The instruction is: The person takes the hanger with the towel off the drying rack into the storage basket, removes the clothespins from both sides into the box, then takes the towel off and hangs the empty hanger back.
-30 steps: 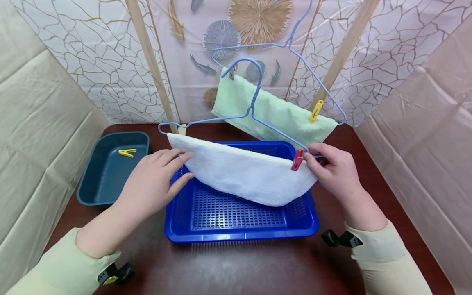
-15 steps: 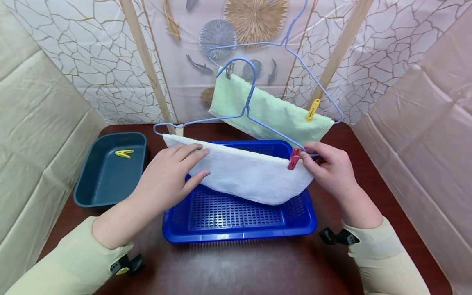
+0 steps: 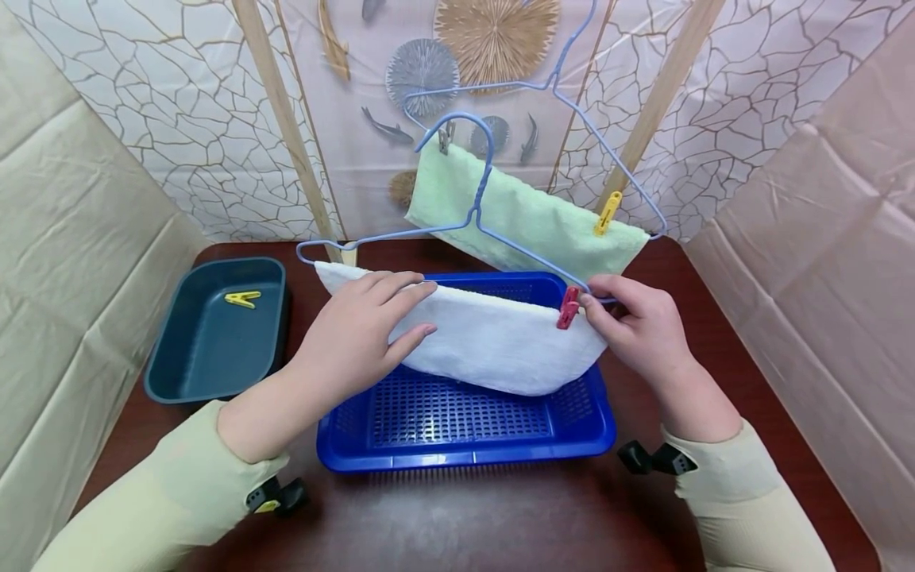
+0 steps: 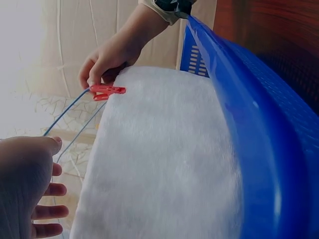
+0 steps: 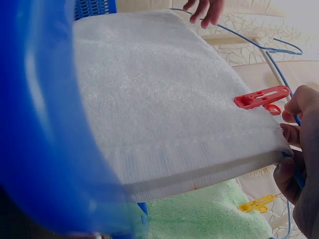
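Note:
A white towel (image 3: 493, 342) hangs folded over the bottom bar of a blue wire hanger (image 3: 422, 231), above a blue basket (image 3: 465, 458). Near its right end a red clothespin (image 3: 568, 308) clips the towel. My right hand (image 3: 639, 322) grips the hanger's right corner, just beside that clothespin; the right wrist view shows thumb and fingers round the blue wire (image 5: 298, 174). With fingers spread, my left hand (image 3: 364, 330) overlaps the towel's left part in the head view. From the left wrist view, the left hand (image 4: 30, 184) has nothing between its fingers and sits off the towel's upper edge.
Behind, a green towel (image 3: 515, 202) hangs on a second blue hanger (image 3: 608, 147), held by a yellow clothespin (image 3: 608, 213) and a grey clothespin (image 3: 445, 137). At left, a dark teal tub (image 3: 214, 349) holds a yellow clothespin (image 3: 243, 299). Fabric walls enclose the table (image 3: 457, 524).
My left hand has moved to the right across the front of the white towel, fingers still spread. The right hand keeps its grip on the hanger's corner.

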### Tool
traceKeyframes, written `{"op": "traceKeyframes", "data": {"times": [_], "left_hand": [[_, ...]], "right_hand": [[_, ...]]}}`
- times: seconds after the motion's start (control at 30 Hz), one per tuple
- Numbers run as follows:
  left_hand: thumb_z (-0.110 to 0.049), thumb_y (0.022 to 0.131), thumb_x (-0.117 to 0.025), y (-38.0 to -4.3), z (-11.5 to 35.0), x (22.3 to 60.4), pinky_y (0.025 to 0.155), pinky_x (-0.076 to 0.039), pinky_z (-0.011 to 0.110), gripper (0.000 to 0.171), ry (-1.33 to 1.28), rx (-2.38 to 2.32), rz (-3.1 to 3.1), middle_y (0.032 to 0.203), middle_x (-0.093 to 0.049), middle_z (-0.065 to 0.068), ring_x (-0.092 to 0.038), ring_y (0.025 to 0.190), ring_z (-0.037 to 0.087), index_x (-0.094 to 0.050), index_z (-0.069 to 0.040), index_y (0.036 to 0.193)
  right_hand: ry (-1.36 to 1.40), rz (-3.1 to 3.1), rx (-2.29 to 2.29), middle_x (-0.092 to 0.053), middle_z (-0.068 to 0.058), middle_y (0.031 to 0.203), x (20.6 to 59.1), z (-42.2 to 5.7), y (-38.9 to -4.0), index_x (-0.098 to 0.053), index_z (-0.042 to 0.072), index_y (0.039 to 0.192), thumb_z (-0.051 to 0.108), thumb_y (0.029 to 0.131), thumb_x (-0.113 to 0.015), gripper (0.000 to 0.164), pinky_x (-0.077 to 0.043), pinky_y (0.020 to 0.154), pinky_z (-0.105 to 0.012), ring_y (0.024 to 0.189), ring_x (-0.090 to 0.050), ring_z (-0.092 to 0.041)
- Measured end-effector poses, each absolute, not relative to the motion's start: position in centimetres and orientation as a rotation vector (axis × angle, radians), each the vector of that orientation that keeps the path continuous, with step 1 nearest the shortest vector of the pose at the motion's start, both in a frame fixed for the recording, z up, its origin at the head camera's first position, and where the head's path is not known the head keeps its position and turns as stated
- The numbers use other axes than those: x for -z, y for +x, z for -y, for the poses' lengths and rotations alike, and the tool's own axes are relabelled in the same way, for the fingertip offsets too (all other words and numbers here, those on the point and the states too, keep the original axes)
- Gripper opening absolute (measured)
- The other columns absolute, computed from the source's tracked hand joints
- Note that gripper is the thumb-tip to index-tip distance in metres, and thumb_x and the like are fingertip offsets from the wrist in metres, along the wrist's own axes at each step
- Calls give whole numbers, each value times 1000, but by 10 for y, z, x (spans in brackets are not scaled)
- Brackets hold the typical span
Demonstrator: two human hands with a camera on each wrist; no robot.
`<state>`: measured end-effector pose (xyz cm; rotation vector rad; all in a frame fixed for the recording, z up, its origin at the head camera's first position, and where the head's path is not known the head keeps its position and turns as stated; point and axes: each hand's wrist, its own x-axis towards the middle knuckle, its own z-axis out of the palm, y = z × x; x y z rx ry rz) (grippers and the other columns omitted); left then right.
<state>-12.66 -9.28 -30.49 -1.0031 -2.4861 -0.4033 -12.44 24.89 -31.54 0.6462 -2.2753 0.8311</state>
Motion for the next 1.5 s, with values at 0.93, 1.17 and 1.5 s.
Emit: {"op": "traceKeyframes", "data": {"times": [0.93,1.17,1.5], "left_hand": [[-52,93,-41,-137,38,297,98,-37,38,49,-1154,374,2542,127,-54,-1,-48,118,17,-51,-23,132],[-55,93,-36,-138,23,289,97,-37,33,51,-1157,281,2571,129,-53,-6,-48,118,12,-48,-28,134],[-54,93,-36,-139,4,286,93,-39,33,50,-1182,280,2628,126,-54,-9,-50,115,11,-47,-29,135]], "right_hand": [[652,2272,-828,-65,0,75,314,-242,-123,-70,11,89,0,72,-72,20,-41,59,-8,62,-49,3],[660,2264,-830,-65,0,75,314,-241,-124,-70,11,89,0,72,-72,20,-42,58,-10,62,-49,3],[675,2251,-783,-65,0,74,312,-241,-124,-70,10,89,2,72,-70,18,-42,58,-12,62,-51,1]]}}
